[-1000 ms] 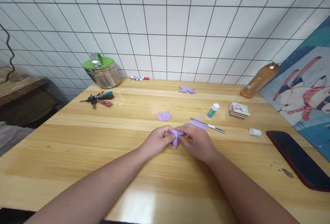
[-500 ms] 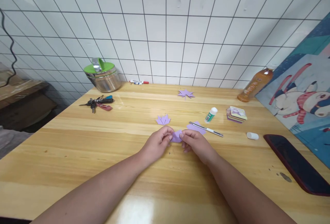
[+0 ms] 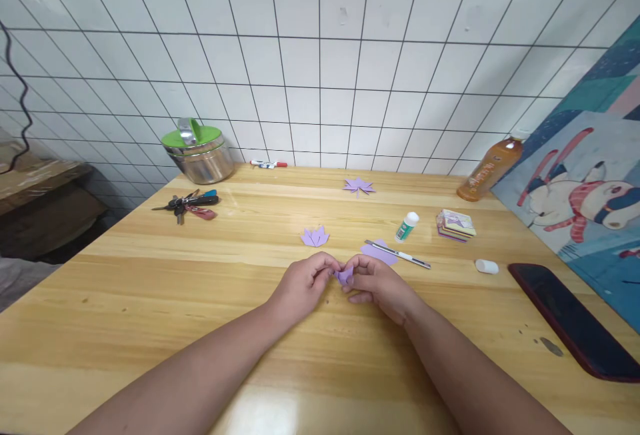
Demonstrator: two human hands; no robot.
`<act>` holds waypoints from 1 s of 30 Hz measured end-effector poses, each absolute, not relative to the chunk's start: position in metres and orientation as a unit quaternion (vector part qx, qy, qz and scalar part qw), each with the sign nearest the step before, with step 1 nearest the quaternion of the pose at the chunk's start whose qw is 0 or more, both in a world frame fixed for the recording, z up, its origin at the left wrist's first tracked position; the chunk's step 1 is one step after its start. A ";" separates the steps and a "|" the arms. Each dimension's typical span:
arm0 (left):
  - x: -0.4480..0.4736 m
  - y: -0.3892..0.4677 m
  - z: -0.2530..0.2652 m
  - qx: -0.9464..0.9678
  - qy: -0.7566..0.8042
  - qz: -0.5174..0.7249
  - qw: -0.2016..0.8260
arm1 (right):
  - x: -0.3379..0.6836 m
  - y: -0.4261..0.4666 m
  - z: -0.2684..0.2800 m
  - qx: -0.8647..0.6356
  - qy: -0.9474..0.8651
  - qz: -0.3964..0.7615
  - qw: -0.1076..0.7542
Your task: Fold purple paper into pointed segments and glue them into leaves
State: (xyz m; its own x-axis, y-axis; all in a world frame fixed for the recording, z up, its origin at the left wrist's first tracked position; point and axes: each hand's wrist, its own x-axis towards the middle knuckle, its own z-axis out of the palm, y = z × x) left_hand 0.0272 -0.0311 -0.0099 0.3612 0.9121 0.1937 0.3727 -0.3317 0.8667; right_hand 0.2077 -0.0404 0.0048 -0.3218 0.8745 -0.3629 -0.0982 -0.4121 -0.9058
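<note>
Between my two hands is a small piece of purple paper (image 3: 344, 277), bent, with a pointed tip standing up. My left hand (image 3: 307, 285) pinches its left side with thumb and forefinger. The fingers of my right hand (image 3: 383, 287) are closed on its right side and cover part of it. Just beyond my hands lies a folded purple paper shape (image 3: 315, 237) with several points. Behind my right hand, a silver craft knife or pen (image 3: 397, 254) rests across a flat purple paper piece (image 3: 379, 252).
A glue stick (image 3: 407, 227) stands uncapped, its white cap (image 3: 487, 266) lying apart. Farther back are a purple paper leaf (image 3: 359, 185), a marker (image 3: 269, 164), a pot (image 3: 206, 158) and keys (image 3: 187, 205). On the right are a paper stack (image 3: 456, 225), a bottle (image 3: 493, 168) and a phone (image 3: 575, 318).
The purple paper in my hands has gone from fairly flat to bent, with a tip pointing up. My right fingers have shifted round it. The view has tilted slightly.
</note>
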 end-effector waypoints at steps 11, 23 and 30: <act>0.024 -0.040 0.001 0.814 0.381 0.344 0.274 | 0.211 -0.042 0.007 -0.441 -0.382 0.740 0.336; 0.027 -0.029 -0.011 0.671 0.450 0.412 0.422 | 0.205 -0.038 -0.004 -0.474 -0.425 0.674 0.374; 0.027 -0.030 -0.007 0.682 0.479 0.405 0.375 | 0.203 -0.040 0.001 -0.456 -0.461 0.679 0.345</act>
State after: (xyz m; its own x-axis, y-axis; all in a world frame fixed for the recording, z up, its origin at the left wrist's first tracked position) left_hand 0.0274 -0.0297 -0.0074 0.2122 0.9579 0.1935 0.3496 -0.2594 0.9003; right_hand 0.2028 -0.0402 0.0007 -0.3458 0.8888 -0.3009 -0.0485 -0.3372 -0.9402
